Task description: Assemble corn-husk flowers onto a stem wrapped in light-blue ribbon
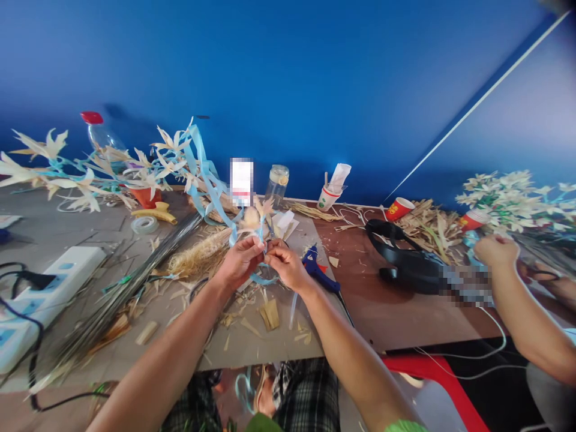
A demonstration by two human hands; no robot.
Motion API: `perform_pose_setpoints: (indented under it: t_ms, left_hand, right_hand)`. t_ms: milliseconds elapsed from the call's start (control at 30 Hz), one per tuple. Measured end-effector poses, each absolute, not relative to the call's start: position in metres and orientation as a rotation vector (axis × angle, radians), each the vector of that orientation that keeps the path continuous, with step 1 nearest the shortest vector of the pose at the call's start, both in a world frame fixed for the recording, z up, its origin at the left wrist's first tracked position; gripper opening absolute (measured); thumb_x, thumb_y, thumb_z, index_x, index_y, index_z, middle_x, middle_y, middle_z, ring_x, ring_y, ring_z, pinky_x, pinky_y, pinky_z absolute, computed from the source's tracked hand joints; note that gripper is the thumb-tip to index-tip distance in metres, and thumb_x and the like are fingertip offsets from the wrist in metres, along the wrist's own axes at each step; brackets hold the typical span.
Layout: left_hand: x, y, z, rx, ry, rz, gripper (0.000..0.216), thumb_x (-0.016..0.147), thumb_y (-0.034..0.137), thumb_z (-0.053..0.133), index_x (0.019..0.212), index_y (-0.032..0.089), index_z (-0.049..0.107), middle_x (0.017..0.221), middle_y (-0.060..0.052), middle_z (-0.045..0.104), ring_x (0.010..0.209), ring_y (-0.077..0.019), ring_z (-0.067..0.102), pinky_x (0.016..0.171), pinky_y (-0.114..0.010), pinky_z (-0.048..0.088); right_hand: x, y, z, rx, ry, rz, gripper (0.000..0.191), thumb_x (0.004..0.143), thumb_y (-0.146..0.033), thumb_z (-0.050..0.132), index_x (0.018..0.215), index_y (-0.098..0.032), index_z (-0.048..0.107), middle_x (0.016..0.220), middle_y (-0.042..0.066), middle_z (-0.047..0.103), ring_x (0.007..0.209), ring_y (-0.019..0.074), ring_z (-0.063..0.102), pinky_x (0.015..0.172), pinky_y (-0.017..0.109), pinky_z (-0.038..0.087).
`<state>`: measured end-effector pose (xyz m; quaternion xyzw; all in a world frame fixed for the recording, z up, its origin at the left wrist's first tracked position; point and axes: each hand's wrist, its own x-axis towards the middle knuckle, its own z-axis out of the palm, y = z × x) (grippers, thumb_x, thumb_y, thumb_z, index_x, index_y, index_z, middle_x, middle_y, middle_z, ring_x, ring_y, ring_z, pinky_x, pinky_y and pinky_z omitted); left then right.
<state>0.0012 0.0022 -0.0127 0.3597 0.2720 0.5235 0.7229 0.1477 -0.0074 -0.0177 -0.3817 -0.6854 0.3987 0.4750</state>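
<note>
My left hand (243,261) is closed in a pinch at the base of a pale corn-husk flower (261,217), whose petals stick up above the fingertips. Close beside it, my right hand (285,264) pinches a light blue ribbon (263,280) where it meets the stem. The fingers of both hands nearly touch and hide most of the join. A longer loop of blue ribbon (197,147) runs up and left to a spray of husk flowers (177,144). To the right of my right hand lies a blue glue gun (318,268).
Left are a power strip (74,279), a bundle of thin wires (148,276), a tape roll (144,225) and a red-capped bottle (92,118). A jar (278,183) and paper cups (330,198) line the wall. At right, a co-worker's arm (526,300) reaches past a black headset (405,258).
</note>
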Motion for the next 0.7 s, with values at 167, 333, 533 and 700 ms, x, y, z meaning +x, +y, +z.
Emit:
perform_pose_setpoints:
  t_ms: [167, 333, 533, 700]
  left_hand:
    - [0.0060, 0.0038, -0.0156, 0.902, 0.797, 1.227, 0.030, 0.062, 0.034, 0.078, 0.061, 0.015, 0.054, 0.054, 0.004, 0.050, 0.051, -0.0064, 0.042, 0.054, -0.020, 0.034]
    - [0.0062, 0.0008, -0.0101, 0.937, 0.820, 1.165, 0.035, 0.064, 0.040, 0.074, 0.058, 0.015, 0.050, 0.052, 0.005, 0.046, 0.049, -0.0066, 0.039, 0.051, -0.021, 0.031]
    - [0.0074, 0.0018, -0.0157, 1.198, 1.245, 1.277, 0.025, 0.065, 0.031, 0.073, 0.059, 0.016, 0.054, 0.049, 0.005, 0.046, 0.048, -0.0076, 0.036, 0.046, -0.022, 0.023]
    - [0.0055, -0.0012, -0.0080, 0.893, 0.810, 1.088, 0.027, 0.065, 0.035, 0.075, 0.067, 0.015, 0.056, 0.051, 0.005, 0.044, 0.046, -0.0055, 0.035, 0.047, -0.020, 0.027]
  right_hand:
    - [0.1458, -0.0087, -0.0158, -0.992, -1.783, 0.845, 0.019, 0.082, -0.025, 0.054, 0.066, -0.017, 0.059, 0.084, 0.003, 0.052, 0.085, 0.0156, 0.052, 0.081, 0.028, 0.042]
    - [0.1435, -0.0114, -0.0185, -1.016, -1.831, 0.744, 0.017, 0.085, -0.021, 0.050, 0.071, -0.017, 0.060, 0.087, 0.005, 0.052, 0.086, 0.0164, 0.053, 0.081, 0.029, 0.043]
    - [0.1415, -0.0125, -0.0242, -1.111, -1.861, 0.629, 0.014, 0.082, -0.015, 0.048, 0.074, -0.018, 0.059, 0.088, 0.006, 0.050, 0.084, 0.0176, 0.052, 0.079, 0.031, 0.044]
    - [0.1469, -0.0107, -0.0212, -1.113, -1.820, 0.743, 0.016, 0.083, -0.020, 0.051, 0.071, -0.018, 0.062, 0.085, 0.005, 0.052, 0.085, 0.0172, 0.052, 0.081, 0.031, 0.043]
